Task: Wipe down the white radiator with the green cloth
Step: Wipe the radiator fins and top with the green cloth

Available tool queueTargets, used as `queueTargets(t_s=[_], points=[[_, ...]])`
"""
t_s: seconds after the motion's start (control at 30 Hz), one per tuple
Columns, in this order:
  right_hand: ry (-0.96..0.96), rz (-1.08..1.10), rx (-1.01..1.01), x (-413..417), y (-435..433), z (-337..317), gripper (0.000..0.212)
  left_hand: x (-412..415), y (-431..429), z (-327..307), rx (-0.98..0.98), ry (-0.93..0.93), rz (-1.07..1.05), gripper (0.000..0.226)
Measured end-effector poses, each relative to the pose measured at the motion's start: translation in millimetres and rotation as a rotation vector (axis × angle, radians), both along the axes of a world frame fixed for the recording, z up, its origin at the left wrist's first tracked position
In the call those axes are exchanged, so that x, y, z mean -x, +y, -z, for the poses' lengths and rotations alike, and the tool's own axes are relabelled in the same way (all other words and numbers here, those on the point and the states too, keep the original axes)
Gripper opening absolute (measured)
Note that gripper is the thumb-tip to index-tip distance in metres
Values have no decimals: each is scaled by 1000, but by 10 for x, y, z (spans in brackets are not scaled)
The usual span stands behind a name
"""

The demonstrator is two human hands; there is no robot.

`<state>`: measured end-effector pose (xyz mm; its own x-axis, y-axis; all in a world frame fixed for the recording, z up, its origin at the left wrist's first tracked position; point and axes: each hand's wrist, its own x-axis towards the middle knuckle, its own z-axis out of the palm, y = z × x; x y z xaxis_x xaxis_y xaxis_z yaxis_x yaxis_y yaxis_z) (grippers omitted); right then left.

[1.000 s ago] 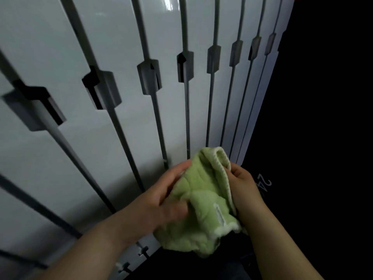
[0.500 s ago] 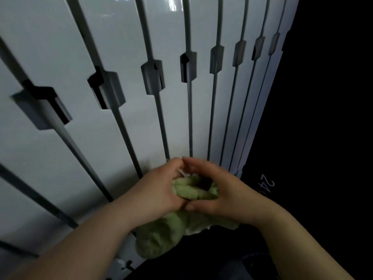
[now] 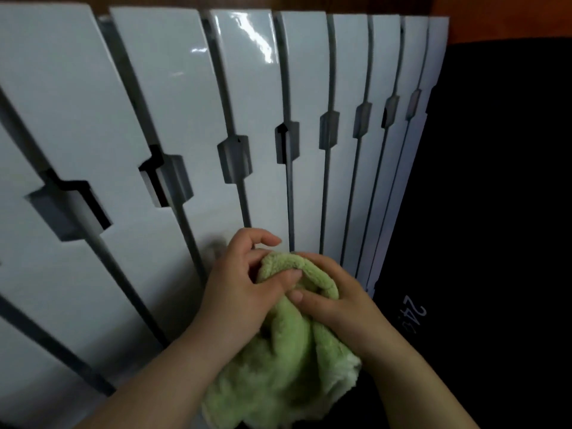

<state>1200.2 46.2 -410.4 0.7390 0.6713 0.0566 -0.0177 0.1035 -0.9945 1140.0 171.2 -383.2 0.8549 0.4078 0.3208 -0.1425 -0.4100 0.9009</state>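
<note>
The white radiator (image 3: 173, 97) fills the left and middle of the head view, its glossy vertical sections split by dark gaps and notches. A fluffy green cloth (image 3: 288, 360) is bunched up in front of its lower part. My left hand (image 3: 238, 289) grips the cloth's top from the left, thumb pressed into the fabric. My right hand (image 3: 334, 301) grips it from the right, fingers curled over the upper fold. Most of the cloth hangs below both hands, and I cannot tell whether it touches the radiator.
A dark black surface (image 3: 495, 212) with white printed marks (image 3: 414, 317) lies to the right of the radiator. A brown wooden strip (image 3: 464, 7) runs above the radiator's top edge.
Both hands have regathered the cloth, which now bulges between and below them. The view has tilted up, showing the radiator's top edge.
</note>
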Motion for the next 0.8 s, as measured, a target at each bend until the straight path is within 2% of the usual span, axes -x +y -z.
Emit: queueTargets(t_s=[0.07, 0.1, 0.17, 0.23, 0.33, 0.4, 0.5, 0.6, 0.8], points=[[-70, 28, 37, -71, -43, -7, 21, -47, -39, -13, -102, 7, 87, 18], [-102, 54, 65, -121, -80, 7, 25, -74, -54, -16, -217, 25, 129, 15], [-125, 169, 96, -248, -169, 37, 29, -193, -47, -46, -633, -17, 145, 24], [-150, 357, 149, -431, -245, 86, 26, -390, -53, -108, -1003, -172, 104, 26], [-216, 633, 227, -775, -292, 75, 15, -767, -69, -325, -1350, -286, 20, 32], [-252, 747, 235, -1038, -301, -7, 6, -1016, -39, -462, -1513, -245, -54, 39], [-269, 890, 267, -1472, -293, -147, 9, -1236, 26, -524, -1648, -144, -112, 51], [-278, 1014, 303, -1844, -294, -336, 20, -1290, 72, -458, -1674, -115, -117, 55], [-402, 1171, 335, -2392, -355, -859, 11, -1348, 149, -406, -1709, -97, -148, 56]])
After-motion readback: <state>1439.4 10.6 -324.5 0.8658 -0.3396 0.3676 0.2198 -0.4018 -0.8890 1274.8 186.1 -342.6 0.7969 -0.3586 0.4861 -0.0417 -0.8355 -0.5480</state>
